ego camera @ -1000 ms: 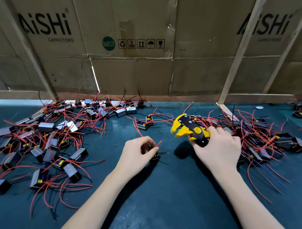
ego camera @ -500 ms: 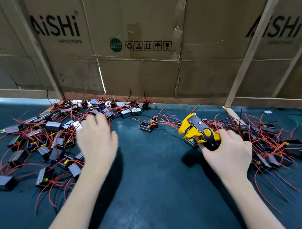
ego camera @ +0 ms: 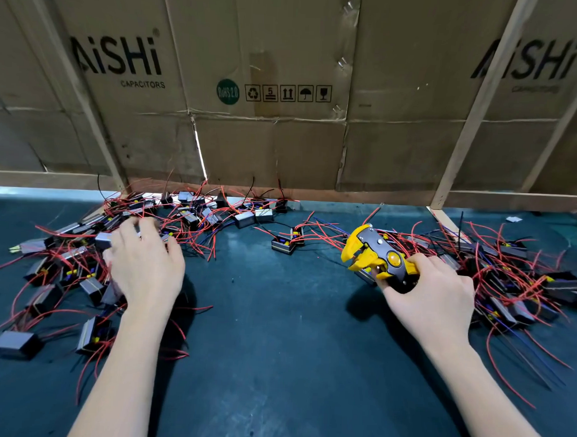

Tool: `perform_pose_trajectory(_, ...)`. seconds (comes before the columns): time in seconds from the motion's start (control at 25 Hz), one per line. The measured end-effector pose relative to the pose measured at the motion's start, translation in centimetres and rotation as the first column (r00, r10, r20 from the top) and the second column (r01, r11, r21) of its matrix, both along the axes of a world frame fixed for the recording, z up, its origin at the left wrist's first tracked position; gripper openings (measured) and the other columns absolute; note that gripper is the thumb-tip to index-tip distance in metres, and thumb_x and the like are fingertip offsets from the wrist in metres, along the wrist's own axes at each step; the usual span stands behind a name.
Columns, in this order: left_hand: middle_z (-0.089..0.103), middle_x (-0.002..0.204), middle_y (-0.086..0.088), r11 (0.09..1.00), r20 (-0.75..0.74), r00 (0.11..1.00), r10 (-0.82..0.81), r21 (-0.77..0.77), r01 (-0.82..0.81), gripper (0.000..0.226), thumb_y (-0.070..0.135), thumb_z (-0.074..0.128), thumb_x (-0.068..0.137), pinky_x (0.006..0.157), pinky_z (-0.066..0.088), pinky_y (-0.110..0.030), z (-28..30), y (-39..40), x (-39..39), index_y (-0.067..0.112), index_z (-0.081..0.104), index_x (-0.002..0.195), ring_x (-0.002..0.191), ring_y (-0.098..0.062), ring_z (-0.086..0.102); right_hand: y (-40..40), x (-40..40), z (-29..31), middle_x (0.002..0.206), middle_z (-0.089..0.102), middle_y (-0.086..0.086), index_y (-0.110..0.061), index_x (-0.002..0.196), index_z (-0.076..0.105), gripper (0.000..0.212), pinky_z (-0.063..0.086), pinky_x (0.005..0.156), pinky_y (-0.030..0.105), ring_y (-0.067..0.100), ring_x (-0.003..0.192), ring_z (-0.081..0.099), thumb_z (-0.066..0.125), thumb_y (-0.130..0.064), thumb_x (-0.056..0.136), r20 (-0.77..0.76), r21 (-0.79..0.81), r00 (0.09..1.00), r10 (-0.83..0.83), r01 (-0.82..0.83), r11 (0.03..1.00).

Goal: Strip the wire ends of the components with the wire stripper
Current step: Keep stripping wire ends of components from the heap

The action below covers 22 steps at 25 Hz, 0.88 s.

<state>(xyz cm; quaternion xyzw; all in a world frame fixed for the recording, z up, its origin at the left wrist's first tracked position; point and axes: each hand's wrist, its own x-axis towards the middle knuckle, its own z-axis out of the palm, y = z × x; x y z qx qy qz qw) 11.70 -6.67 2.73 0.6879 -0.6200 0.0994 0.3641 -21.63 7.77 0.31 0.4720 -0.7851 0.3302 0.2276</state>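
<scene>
My right hand [ego camera: 431, 295] grips the handles of a yellow and black wire stripper [ego camera: 374, 255], its jaws pointing left above the dark mat [ego camera: 276, 332]. My left hand [ego camera: 146, 265] hovers palm down over the left pile of small grey box components with red wires [ego camera: 69, 269], fingers spread and loosely bent; nothing shows in its grasp. A second tangle of components with red, blue and black wires [ego camera: 514, 278] lies to the right of the stripper. One lone component [ego camera: 284, 242] sits on the mat between the two piles.
A wall of brown cardboard boxes [ego camera: 269, 87] braced with pale wooden slats [ego camera: 473, 126] closes off the back of the mat. More components [ego camera: 244, 216] are strewn along its foot.
My left hand let go of the component it pinched at the mat's middle and swung left over the left pile. The right hand with the stripper stayed almost still.
</scene>
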Motion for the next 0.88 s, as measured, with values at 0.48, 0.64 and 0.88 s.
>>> perform_pose_trajectory(0.48, 0.056, 0.099, -0.022, 0.994, -0.143, 0.984, -0.106, -0.009, 0.106, 0.022, -0.008, 0.060, 0.077, 0.068, 0.040, -0.045, -0.9, -0.4, 0.1, 0.005, 0.055, 0.094, 0.083, -0.046, 0.056, -0.2, 0.4, -0.6, 0.068, 0.055, -0.002, -0.019, 0.069, 0.054, 0.043, 0.032, 0.069, 0.037, 0.030, 0.075, 0.059, 0.076, -0.056, 0.068, -0.004, 0.069, 1.000, 0.030, -0.030, 0.997)
perform_pose_trajectory(0.64, 0.054, 0.120, -0.023, 0.981, -0.094, 0.993, -0.067, 0.173, 0.083, 0.043, 0.011, 0.067, 0.084, 0.078, 0.047, -0.051, -1.4, -0.6, -0.2, 0.005, 0.050, 0.123, 0.104, -0.046, 0.056, -0.2, 0.2, -0.7, 0.067, 0.056, -0.001, -0.018, 0.070, 0.056, 0.042, 0.035, 0.069, 0.038, 0.031, 0.073, 0.060, 0.078, -0.054, 0.067, 0.005, 0.050, 1.000, 0.030, -0.030, 0.998)
perform_pose_trajectory(0.88, 0.060, 0.117, -0.023, 0.966, 0.160, 0.987, 0.002, 0.255, -0.043, 0.045, 0.019, 0.077, 0.076, 0.088, 0.042, -0.048, -1.8, -1.1, -0.2, 0.004, 0.062, 0.115, 0.107, -0.044, 0.052, -0.2, 0.5, -0.8, 0.067, 0.057, -0.001, -0.018, 0.068, 0.055, 0.042, 0.037, 0.069, 0.038, 0.032, 0.072, 0.060, 0.078, -0.054, 0.067, 0.010, 0.044, 0.999, 0.036, -0.036, 0.998)
